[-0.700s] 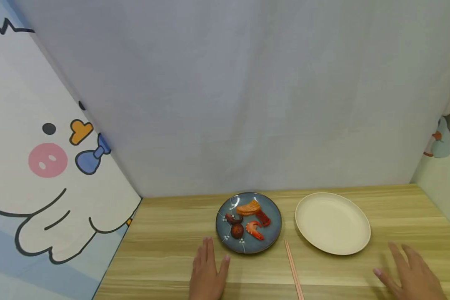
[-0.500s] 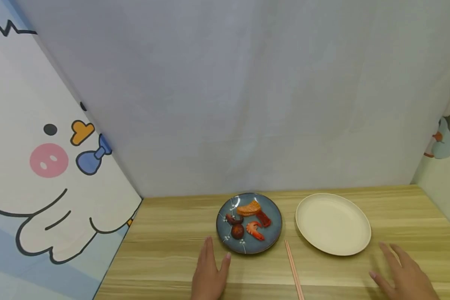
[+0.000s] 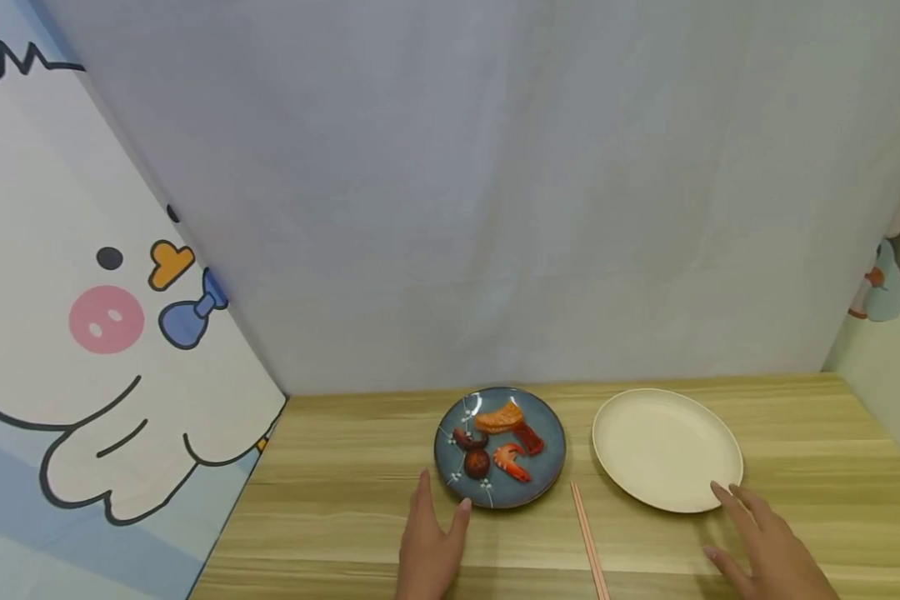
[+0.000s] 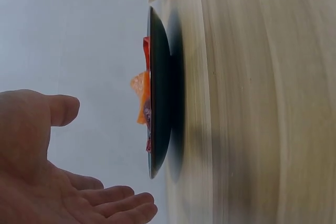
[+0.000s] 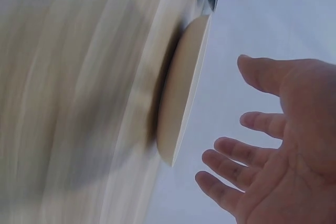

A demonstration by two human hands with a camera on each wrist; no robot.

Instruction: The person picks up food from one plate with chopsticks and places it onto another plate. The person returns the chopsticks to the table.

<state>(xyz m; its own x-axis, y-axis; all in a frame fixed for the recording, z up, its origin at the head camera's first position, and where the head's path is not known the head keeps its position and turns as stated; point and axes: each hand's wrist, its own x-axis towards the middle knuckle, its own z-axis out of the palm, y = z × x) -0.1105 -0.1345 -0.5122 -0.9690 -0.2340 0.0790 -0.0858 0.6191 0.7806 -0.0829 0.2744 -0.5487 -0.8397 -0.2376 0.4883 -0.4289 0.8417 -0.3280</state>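
A dark blue plate (image 3: 450, 483) with a white blossom pattern holds several food pieces: an orange salmon-like piece (image 3: 499, 418), a dark red strip (image 3: 528, 437), a shrimp (image 3: 512, 462), a round brown piece (image 3: 477, 463) and a dark curled piece (image 3: 468, 439). My left hand (image 3: 431, 546) is just in front of its left side, fingers extended, thumb apart, holding nothing. To the right lies a cream plate (image 3: 666, 450) with nothing on it. My right hand (image 3: 768, 542) hovers by that plate's front right rim, fingers spread and empty; whether it touches the rim cannot be told.
A pair of pink chopsticks (image 3: 590, 542) lies between the plates, running toward the front edge of view. Behind the wooden table (image 3: 330, 467) hangs a grey-white cloth (image 3: 495, 208). A cartoon-printed panel (image 3: 127, 433) stands at the left.
My right hand has moved left toward the cream plate. My left hand has shifted slightly right, nearer the blue plate. Plates, food and chopsticks stay in place.
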